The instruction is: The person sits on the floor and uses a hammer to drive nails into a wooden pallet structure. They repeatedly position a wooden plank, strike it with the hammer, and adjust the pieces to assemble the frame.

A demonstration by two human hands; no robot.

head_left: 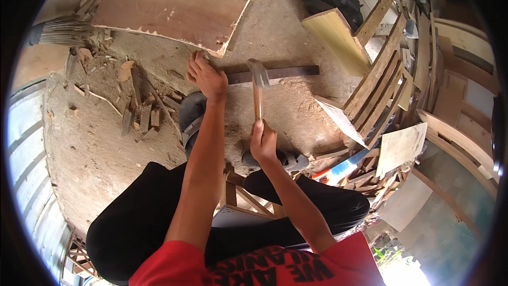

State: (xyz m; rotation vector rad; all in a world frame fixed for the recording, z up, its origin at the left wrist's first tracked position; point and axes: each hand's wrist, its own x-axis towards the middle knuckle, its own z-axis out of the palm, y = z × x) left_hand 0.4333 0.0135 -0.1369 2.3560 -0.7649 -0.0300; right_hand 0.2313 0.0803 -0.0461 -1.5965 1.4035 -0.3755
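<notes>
Hammer [258, 100] at centre, blurred head overlapping dark strip [293, 72] in view; right hand [263, 143] gripping near end of handle. Left hand [208, 76] at strip's left end, fingers curled; cannot tell whether gripping. Board [174, 10] beyond, far left. Wood scraps [145, 116], left.

The bare left hand [208, 77], its fingers bent, was stretched ahead on a nearly straight bare left arm [198, 175], farther out than the bare right hand [263, 143], which was curled into a closed grip as the bare right forearm [297, 201] (short red cloth sleeves [172, 264] covered both shoulders) slanted inward.
</notes>
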